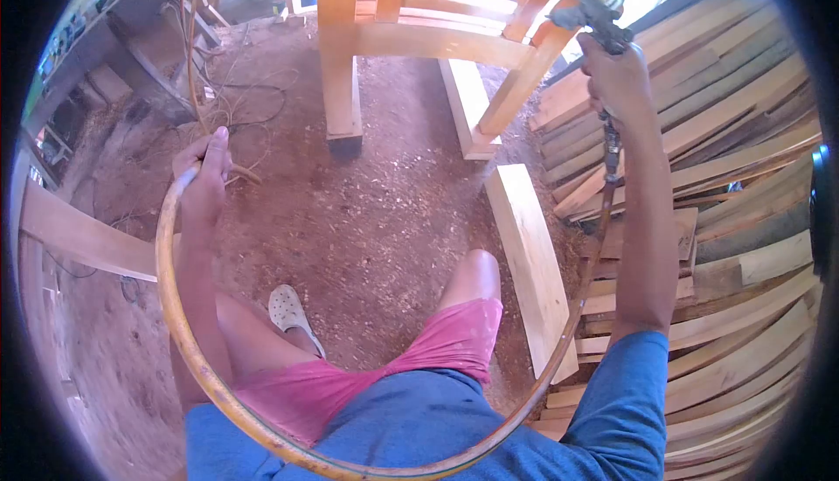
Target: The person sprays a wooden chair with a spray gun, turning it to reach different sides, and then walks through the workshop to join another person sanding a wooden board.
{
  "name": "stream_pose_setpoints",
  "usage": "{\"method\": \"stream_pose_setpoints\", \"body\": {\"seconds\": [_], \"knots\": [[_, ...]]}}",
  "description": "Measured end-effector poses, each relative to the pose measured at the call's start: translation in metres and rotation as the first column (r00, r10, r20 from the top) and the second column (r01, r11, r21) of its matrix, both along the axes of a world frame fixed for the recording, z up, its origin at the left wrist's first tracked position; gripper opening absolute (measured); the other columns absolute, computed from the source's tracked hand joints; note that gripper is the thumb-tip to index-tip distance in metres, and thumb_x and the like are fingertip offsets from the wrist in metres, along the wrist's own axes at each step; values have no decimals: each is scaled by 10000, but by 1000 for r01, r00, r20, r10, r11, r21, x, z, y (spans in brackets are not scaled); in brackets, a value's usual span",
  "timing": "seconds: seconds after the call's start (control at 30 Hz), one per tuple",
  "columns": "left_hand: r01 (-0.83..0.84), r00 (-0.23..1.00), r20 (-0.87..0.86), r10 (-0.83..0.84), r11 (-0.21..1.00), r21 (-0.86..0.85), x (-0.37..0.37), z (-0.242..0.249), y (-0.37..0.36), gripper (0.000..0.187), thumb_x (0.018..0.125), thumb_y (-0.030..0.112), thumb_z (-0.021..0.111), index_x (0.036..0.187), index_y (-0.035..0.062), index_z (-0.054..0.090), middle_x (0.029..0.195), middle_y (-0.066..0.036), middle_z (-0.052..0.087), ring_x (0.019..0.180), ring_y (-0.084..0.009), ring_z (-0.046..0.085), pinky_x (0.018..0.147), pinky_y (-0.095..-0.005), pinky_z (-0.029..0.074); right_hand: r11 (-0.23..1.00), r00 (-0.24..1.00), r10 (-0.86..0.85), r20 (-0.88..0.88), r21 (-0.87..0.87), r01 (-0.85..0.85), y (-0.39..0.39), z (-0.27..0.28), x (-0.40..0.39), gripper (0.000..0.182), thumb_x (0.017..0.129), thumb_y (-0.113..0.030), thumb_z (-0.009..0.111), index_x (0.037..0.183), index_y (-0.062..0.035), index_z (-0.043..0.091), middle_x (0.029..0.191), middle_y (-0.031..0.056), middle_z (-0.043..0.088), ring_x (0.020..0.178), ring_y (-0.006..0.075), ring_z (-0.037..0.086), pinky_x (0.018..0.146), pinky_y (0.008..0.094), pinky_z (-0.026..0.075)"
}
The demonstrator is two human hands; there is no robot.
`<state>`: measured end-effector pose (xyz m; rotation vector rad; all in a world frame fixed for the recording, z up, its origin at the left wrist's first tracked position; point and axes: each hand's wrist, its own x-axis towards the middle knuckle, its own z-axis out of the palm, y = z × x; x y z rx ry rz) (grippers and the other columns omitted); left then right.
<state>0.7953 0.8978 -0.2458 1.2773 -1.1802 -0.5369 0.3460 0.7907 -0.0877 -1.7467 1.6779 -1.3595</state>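
My right hand (619,79) is raised at the upper right, its fingers wrapped round the handle of a spray gun (603,27). A pale cup sits on top of the gun, partly cut off by glare and the frame edge. From the gun's lower fitting an air hose (164,258) loops down across my lap and up to the left. My left hand (206,171) grips this yellowish hose, thumb pointing up. Just left of the gun stands a varnished wooden furniture frame (437,42) with slats and square legs; its top is out of view.
Stacked wooden boards (743,210) fill the right side. A pale timber block (531,271) lies on the dirt floor (376,236), which is strewn with shavings. Another wooden piece (87,232) is at left. A cluttered bench (114,22) and tangled cords (249,101) lie beyond.
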Motion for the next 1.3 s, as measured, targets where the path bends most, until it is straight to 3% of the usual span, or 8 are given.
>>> {"method": "stream_pose_setpoints", "body": {"seconds": [0.2, 0.37, 0.63, 0.83, 0.87, 1.0, 1.1, 1.3], "knots": [[-5, 994, 113, -15, 985, 173, -10, 0, -4, 393, 959, 214, 598, 635, 24, 479, 604, 71, 355, 581, -41, 304, 507, -263, 241, 981, 951, -192, -241, -21, 193, -14, 1, -80, 269, 899, -273, 665, 765, -70, 550, 575, -12, 478, 366, 64, 407, 321, 250, 298], [7, 990, 137, -27, 990, 144, -14, 0, -5, 400, 955, 210, 597, 638, 3, 468, 601, 65, 353, 588, -50, 316, 518, -272, 250, 977, 937, -214, -276, -66, 203, -14, 0, -92, 282, 907, -276, 657, 747, -77, 537, 566, -20, 464, 365, 58, 398, 322, 247, 292], [16, 992, 119, -36, 986, 163, -15, 1, 2, 406, 957, 230, 601, 630, 24, 477, 589, 64, 369, 581, -44, 329, 514, -263, 254, 987, 996, 70, 58, 139, -77, 8, 1, -23, 231, 912, -267, 663, 837, -78, 553, 597, -34, 466, 379, 32, 373, 328, 224, 282], [31, 998, 53, -37, 993, 111, -9, 15, 14, 399, 980, 220, 567, 615, 82, 483, 573, 53, 407, 523, -40, 344, 482, -244, 257, 961, 962, 228, 146, 127, -247, 10, 2, 33, 250, 909, -279, 671, 845, -72, 546, 619, -30, 474, 398, 31, 378, 337, 213, 287], [12, 998, 63, -17, 996, 87, -9, 16, 15, 404, 981, 220, 566, 611, 79, 484, 570, 50, 406, 520, -41, 346, 479, -245, 259, 958, 963, 238, 124, 133, -253, 7, 2, 39, 310, 900, -283, 674, 899, 16, 591, 680, 33, 542, 388, 54, 400, 335, 231, 314], [3, 999, 44, -4, 1000, 22, -1, 14, 18, 398, 969, 247, 594, 618, 78, 511, 564, 52, 431, 508, -31, 370, 458, -224, 275, 907, 904, 388, 181, 97, -409, 4, -2, 71, 306, 900, -272, 671, 935, 22, 597, 677, 36, 540, 389, 56, 397, 344, 228, 333], [-22, 999, 42, 21, 999, 29, -1, 17, 20, 390, 965, 240, 601, 621, 75, 518, 563, 47, 436, 505, -33, 377, 451, -228, 281, 858, 846, 471, 249, 92, -505, 4, -9, 87, 253, 924, -278, 649, 840, -69, 534, 616, -25, 469, 399, 34, 373, 351, 222, 303], [-1, 999, -53, 3, 999, 36, 12, 11, 19, 374, 962, 232, 606, 635, 66, 531, 561, 39, 438, 508, -43, 382, 465, -231, 294, 955, 976, 216, 30, 202, -218, -6, -25, 74, 266, 902, -259, 661, 901, 3, 610, 607, 20, 517, 433, 91, 444, 399, 282, 361]]}}
